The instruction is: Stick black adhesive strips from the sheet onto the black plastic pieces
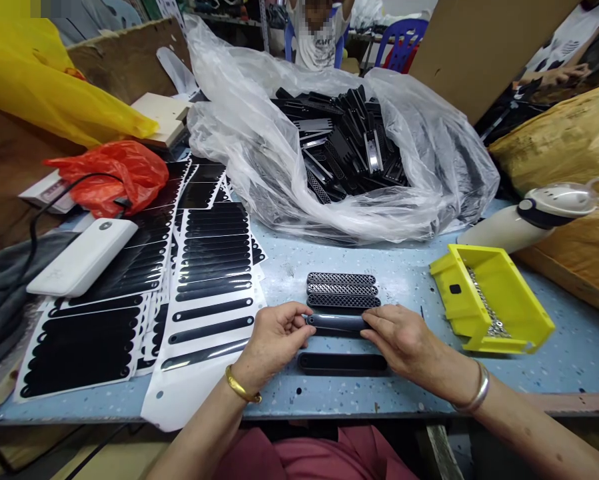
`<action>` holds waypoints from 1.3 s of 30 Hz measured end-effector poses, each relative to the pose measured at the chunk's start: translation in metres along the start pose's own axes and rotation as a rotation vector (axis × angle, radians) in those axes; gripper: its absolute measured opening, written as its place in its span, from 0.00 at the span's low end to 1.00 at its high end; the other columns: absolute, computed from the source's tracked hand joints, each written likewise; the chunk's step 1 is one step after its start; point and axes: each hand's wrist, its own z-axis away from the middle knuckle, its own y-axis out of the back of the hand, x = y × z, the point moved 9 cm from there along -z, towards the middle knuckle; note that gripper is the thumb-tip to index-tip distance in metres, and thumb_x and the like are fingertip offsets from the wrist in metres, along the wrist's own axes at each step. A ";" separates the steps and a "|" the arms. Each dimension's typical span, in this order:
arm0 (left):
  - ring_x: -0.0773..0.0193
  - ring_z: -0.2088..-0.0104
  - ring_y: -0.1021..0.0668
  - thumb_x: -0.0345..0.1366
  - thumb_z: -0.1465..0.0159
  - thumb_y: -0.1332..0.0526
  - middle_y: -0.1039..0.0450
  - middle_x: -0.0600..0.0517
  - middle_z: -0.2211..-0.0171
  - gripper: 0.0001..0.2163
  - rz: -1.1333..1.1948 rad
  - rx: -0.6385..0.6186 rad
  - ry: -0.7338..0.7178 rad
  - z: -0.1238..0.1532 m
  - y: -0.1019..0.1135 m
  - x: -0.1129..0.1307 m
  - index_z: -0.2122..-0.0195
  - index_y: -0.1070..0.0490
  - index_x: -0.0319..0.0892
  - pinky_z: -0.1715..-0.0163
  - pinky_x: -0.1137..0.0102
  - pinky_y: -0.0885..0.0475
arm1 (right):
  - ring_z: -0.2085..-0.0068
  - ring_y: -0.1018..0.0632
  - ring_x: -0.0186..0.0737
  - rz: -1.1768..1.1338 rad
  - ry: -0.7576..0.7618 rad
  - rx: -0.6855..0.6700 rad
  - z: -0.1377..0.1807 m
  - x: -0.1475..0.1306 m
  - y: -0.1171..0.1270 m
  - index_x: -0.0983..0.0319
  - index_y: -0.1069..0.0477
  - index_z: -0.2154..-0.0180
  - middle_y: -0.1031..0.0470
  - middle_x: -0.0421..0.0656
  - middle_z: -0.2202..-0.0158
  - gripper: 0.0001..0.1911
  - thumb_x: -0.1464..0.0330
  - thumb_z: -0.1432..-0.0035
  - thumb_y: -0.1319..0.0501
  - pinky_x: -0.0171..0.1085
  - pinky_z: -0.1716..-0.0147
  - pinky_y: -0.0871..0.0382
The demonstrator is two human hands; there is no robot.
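Observation:
Between my two hands is a glossy black adhesive strip (337, 323) with rounded ends, level over a dark bar on the table. My left hand (283, 331) pinches its left end; my right hand (402, 335) grips the right end between thumb and fingers. Just beyond lie several black bars with a lattice pattern (342, 291), side by side. Nearer to me is a smooth black bar (342, 364), lying flat below my hands. Left of my left hand, a white backing sheet (179, 393) carries rows of black strips (214, 253).
A yellow bin (524, 320) with small metal pieces stands at the right, a white bottle (519, 217) behind it. A clear plastic bag (259, 160) full of black bars (344, 140) fills the back. At left are a white power bank (84, 257) and a red bag (114, 177).

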 end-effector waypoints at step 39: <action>0.70 0.82 0.25 0.32 0.50 0.33 0.30 0.57 0.82 0.12 0.068 -0.030 0.060 -0.003 -0.002 -0.007 0.64 0.26 0.36 0.83 0.78 0.29 | 0.65 0.22 0.40 -0.059 -0.024 0.024 0.003 0.000 0.007 0.65 0.25 0.61 0.23 0.49 0.66 0.10 0.71 0.34 0.45 0.38 0.64 0.27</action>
